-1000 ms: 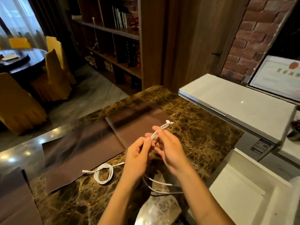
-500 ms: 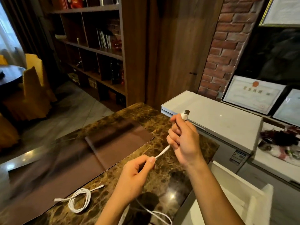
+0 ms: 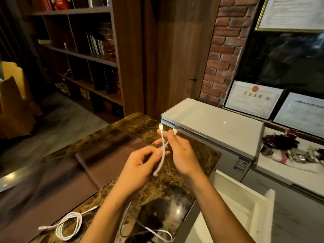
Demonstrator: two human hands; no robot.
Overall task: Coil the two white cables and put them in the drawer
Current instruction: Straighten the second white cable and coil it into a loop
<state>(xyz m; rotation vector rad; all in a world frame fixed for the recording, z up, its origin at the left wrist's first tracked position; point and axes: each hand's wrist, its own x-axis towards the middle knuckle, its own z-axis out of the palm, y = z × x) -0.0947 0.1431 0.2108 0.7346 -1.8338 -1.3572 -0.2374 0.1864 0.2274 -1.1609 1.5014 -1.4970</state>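
Both my hands hold one white cable (image 3: 162, 151) above the marble counter (image 3: 192, 162). My right hand (image 3: 180, 151) pinches its two plug ends side by side, pointing up. My left hand (image 3: 140, 165) grips the strands just below. The rest of this cable hangs down and loops on the counter near its front edge (image 3: 154, 232). The second white cable (image 3: 70, 223) lies coiled on the counter at the lower left, one plug end sticking out to the left. The white drawer (image 3: 245, 207) stands open at the lower right.
Brown leather mats (image 3: 108, 155) cover the counter's left part. A white chest appliance (image 3: 219, 123) stands behind the drawer, with clutter (image 3: 284, 142) on a ledge to its right. Framed certificates (image 3: 254, 100) lean on the wall. Shelves (image 3: 87, 57) and yellow chairs (image 3: 15, 106) are at far left.
The head view has tilted up and right. My hands have come together: both plug ends now sit side by side in my right hand, with my left hand just below.
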